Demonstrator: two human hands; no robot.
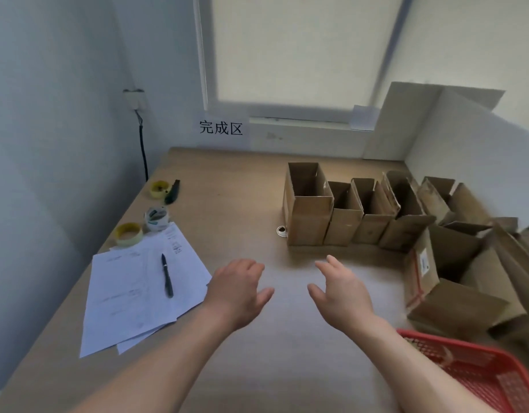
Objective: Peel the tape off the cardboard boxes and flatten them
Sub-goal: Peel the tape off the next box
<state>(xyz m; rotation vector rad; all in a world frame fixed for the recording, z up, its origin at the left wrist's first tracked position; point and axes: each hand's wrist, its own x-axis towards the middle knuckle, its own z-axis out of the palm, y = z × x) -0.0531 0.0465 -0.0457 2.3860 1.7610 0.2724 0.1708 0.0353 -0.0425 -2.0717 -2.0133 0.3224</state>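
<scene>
Both hands hover over the bare middle of the counter (242,189), holding nothing. The left hand (237,293) has its fingers loosely curled downward, thumb out; the right hand (342,289) has its fingers relaxed and slightly spread. The cardboard boxes (346,210) stand open-topped in a row further back on the right, with more tipped over beside a red basket (478,371). On the left lie papers (132,293) with a pen (167,275) on top, plus tape rolls (129,234).

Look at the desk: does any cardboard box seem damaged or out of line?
Yes. The box with the red tape lies tipped on its side at the right, out of the upright row. One row box has a ragged, torn rim.
</scene>
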